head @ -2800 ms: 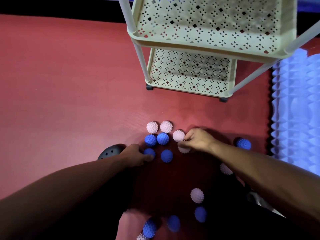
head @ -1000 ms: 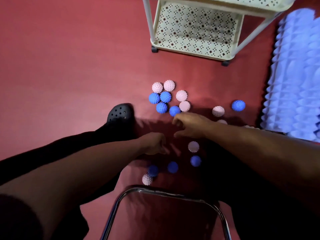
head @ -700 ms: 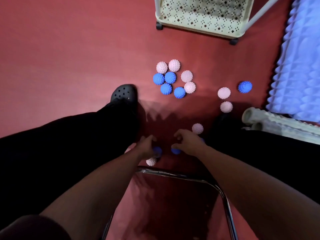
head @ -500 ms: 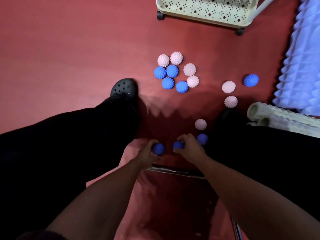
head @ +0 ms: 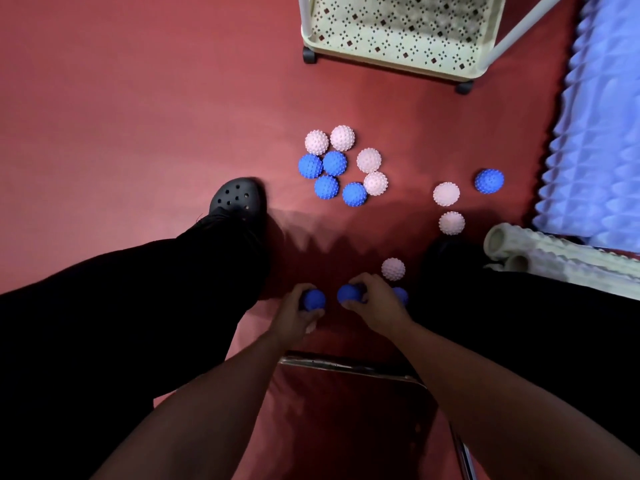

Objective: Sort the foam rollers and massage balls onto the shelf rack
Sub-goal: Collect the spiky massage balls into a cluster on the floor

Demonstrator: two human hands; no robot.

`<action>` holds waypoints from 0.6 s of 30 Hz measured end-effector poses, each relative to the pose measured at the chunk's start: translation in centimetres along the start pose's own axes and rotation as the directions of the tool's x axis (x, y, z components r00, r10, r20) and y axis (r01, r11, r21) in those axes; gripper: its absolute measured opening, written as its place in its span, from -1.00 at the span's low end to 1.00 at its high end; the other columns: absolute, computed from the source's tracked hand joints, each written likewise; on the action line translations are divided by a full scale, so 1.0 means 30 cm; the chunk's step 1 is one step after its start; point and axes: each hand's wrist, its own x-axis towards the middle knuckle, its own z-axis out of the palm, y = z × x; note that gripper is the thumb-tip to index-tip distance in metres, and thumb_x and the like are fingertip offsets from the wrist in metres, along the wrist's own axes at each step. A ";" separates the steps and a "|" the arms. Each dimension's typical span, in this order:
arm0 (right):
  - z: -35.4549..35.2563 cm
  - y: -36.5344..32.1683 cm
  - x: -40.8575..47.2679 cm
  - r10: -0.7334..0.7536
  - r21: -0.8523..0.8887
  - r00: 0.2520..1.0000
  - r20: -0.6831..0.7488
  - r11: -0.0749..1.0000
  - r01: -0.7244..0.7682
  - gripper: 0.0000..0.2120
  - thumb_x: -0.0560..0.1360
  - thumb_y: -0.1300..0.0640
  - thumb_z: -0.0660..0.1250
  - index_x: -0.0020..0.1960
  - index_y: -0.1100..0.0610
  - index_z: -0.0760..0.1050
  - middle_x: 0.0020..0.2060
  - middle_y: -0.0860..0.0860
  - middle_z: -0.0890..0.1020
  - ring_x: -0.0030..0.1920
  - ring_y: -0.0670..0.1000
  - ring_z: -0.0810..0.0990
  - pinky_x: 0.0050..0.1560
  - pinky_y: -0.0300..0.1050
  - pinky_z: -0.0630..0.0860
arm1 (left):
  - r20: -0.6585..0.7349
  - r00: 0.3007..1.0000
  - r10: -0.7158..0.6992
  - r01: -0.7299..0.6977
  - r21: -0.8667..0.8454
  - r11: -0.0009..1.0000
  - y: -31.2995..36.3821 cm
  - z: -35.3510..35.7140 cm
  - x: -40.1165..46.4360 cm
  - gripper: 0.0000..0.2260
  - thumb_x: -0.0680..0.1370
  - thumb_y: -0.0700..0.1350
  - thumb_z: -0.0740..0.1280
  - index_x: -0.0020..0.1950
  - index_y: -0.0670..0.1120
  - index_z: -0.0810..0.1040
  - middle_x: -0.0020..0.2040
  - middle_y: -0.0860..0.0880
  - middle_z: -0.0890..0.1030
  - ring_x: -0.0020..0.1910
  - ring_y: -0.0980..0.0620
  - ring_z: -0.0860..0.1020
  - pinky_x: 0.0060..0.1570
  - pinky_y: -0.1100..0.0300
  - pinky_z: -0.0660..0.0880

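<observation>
My left hand (head: 294, 317) grips a blue spiky ball (head: 313, 299) low between my legs. Beside it my right hand (head: 375, 306) grips another blue spiky ball (head: 348, 294). A third blue ball (head: 401, 295) peeks out behind my right hand, with a pink ball (head: 393, 269) just above it. A cluster of pink and blue balls (head: 341, 166) lies on the red floor further ahead. Two pink balls (head: 446, 194) and a lone blue ball (head: 489, 181) lie to the right. The cream shelf rack (head: 398, 58) stands at the top.
Pale ribbed foam rollers (head: 554, 258) lie at the right, beside a blue spiked mat (head: 602, 133). My black clog (head: 239, 199) and dark trouser legs flank the hands. A metal chair frame (head: 346, 363) crosses below my wrists.
Both hands drew back from the ball cluster towards my feet and each closed round a blue ball. The view tilted down, so the rack slid up.
</observation>
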 end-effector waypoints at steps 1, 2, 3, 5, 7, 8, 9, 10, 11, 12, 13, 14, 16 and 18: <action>-0.029 -0.022 0.017 -0.010 0.022 0.999 -0.039 1.000 0.010 -0.61 0.42 0.12 0.57 0.20 0.13 0.55 0.08 0.06 0.57 -0.05 -0.03 0.53 0.16 0.01 0.52 | 0.016 1.000 0.023 -0.023 -0.013 1.000 0.044 -0.006 0.019 -0.61 0.51 -0.44 0.39 0.24 -0.17 0.40 -0.24 -0.16 0.47 -0.52 0.10 0.42 -0.49 0.24 0.36; -0.067 -0.048 0.038 -0.021 0.035 0.997 -0.076 0.999 0.023 -0.61 0.41 0.11 0.57 0.19 0.12 0.56 0.07 0.06 0.60 -0.06 -0.02 0.54 0.15 0.00 0.52 | 0.029 0.999 0.039 -0.038 -0.015 0.999 0.096 -0.014 0.038 -0.62 0.53 -0.41 0.40 0.25 -0.14 0.40 -0.20 -0.14 0.48 -0.50 0.10 0.44 -0.49 0.24 0.37; -0.114 -0.075 0.058 -0.036 0.038 0.994 -0.104 0.998 0.040 -0.62 0.41 0.09 0.57 0.17 0.12 0.57 0.06 0.07 0.62 -0.05 -0.01 0.57 0.14 -0.01 0.53 | 0.049 0.998 0.038 -0.036 -0.041 0.999 0.153 -0.022 0.057 -0.64 0.54 -0.36 0.40 0.24 -0.09 0.40 -0.17 -0.12 0.49 -0.49 0.09 0.44 -0.51 0.25 0.37; -0.229 -0.138 0.105 -0.085 0.020 0.986 -0.140 0.996 0.088 -0.65 0.42 0.07 0.56 0.14 0.13 0.58 0.01 0.07 0.66 -0.02 0.04 0.62 0.13 0.03 0.54 | 0.085 0.994 0.064 -0.061 -0.044 0.997 0.281 -0.047 0.101 -0.68 0.57 -0.25 0.43 0.23 -0.03 0.42 -0.16 -0.07 0.52 -0.52 0.11 0.44 -0.58 0.29 0.34; -0.356 -0.208 0.144 -0.117 -0.008 0.980 -0.162 0.993 0.117 -0.65 0.43 0.07 0.54 0.16 0.13 0.57 0.02 0.07 0.68 0.03 0.07 0.64 0.17 0.07 0.53 | 0.101 0.986 0.135 -0.140 0.042 0.989 0.418 -0.090 0.146 -0.67 0.56 -0.17 0.46 0.27 -0.04 0.45 -0.14 0.00 0.53 -0.53 0.21 0.43 -0.62 0.32 0.35; -0.420 -0.246 0.158 -0.126 -0.030 0.978 -0.168 0.992 0.123 -0.65 0.44 0.06 0.54 0.17 0.11 0.56 0.03 0.06 0.68 0.05 0.06 0.64 0.19 0.06 0.53 | 0.117 0.977 0.180 -0.191 0.090 0.978 0.491 -0.118 0.161 -0.65 0.56 -0.15 0.46 0.30 -0.05 0.45 -0.12 0.03 0.51 -0.50 0.23 0.44 -0.60 0.33 0.37; -0.481 -0.284 0.167 -0.138 -0.055 0.975 -0.172 0.990 0.130 -0.65 0.45 0.06 0.53 0.19 0.08 0.55 0.04 0.03 0.68 0.06 0.04 0.64 0.21 0.04 0.52 | 0.130 0.965 0.229 -0.248 0.149 0.957 0.564 -0.147 0.172 -0.63 0.56 -0.13 0.46 0.33 -0.05 0.45 -0.09 0.03 0.50 -0.44 0.24 0.45 -0.55 0.36 0.40; -0.539 -0.319 0.173 -0.153 -0.084 0.973 -0.171 0.987 0.141 -0.65 0.47 0.05 0.52 0.20 0.07 0.54 0.03 0.00 0.68 0.06 0.03 0.64 0.22 0.03 0.52 | 0.137 0.951 0.278 -0.303 0.226 0.926 0.638 -0.178 0.177 -0.61 0.56 -0.11 0.47 0.34 -0.05 0.45 -0.05 0.02 0.49 -0.38 0.21 0.46 -0.47 0.42 0.41; -0.595 -0.355 0.177 -0.174 -0.123 0.971 -0.164 0.980 0.155 -0.66 0.48 0.05 0.50 0.20 0.07 0.53 0.01 -0.03 0.68 0.04 0.03 0.64 0.21 0.04 0.52 | 0.139 0.936 0.322 -0.349 0.281 0.894 0.711 -0.211 0.179 -0.60 0.55 -0.10 0.48 0.35 -0.05 0.46 -0.04 0.00 0.49 -0.34 0.18 0.46 -0.42 0.46 0.42; -0.649 -0.389 0.177 -0.193 -0.174 0.970 -0.148 0.971 0.166 -0.67 0.49 0.04 0.49 0.20 0.07 0.52 -0.01 -0.04 0.67 0.02 0.04 0.63 0.19 0.04 0.52 | 0.144 0.927 0.347 -0.375 0.308 0.874 0.781 -0.243 0.177 -0.60 0.55 -0.09 0.48 0.34 -0.04 0.46 -0.03 -0.02 0.50 -0.36 0.15 0.45 -0.42 0.44 0.44; -0.698 -0.424 0.174 -0.205 -0.229 0.971 -0.119 0.958 0.174 -0.67 0.50 0.02 0.48 0.20 0.06 0.51 0.00 -0.04 0.66 0.02 0.05 0.63 0.18 0.04 0.52 | 0.152 0.924 0.351 -0.382 0.318 0.868 0.849 -0.274 0.172 -0.61 0.55 -0.07 0.48 0.33 -0.03 0.47 -0.04 -0.02 0.50 -0.39 0.12 0.45 -0.48 0.38 0.46; -0.744 -0.459 0.169 -0.210 -0.284 0.974 -0.081 0.942 0.179 -0.67 0.51 0.00 0.46 0.21 0.05 0.50 0.03 -0.02 0.66 0.03 0.05 0.62 0.18 0.03 0.52 | 0.161 0.925 0.344 -0.379 0.331 0.864 0.912 -0.304 0.167 -0.61 0.55 -0.06 0.48 0.33 -0.01 0.46 -0.04 -0.03 0.50 -0.43 0.10 0.44 -0.54 0.32 0.45; -0.820 -0.522 0.159 -0.219 -0.387 0.976 -0.009 0.900 0.199 -0.65 0.53 -0.04 0.44 0.25 0.03 0.48 0.08 -0.01 0.64 0.03 0.02 0.60 0.15 -0.05 0.52 | 0.174 0.926 0.336 -0.378 0.385 0.842 1.016 -0.357 0.155 -0.60 0.55 -0.03 0.47 0.34 -0.02 0.46 0.01 -0.08 0.52 -0.45 0.08 0.44 -0.59 0.28 0.44; -0.868 -0.570 0.159 -0.249 -0.451 0.968 0.026 0.861 0.234 -0.63 0.54 -0.04 0.44 0.28 0.05 0.47 0.10 -0.01 0.62 0.02 0.01 0.59 0.13 -0.07 0.52 | 0.187 0.922 0.338 -0.387 0.456 0.802 1.082 -0.400 0.149 -0.59 0.55 -0.02 0.47 0.34 -0.05 0.46 0.05 -0.15 0.54 -0.45 0.06 0.44 -0.59 0.27 0.44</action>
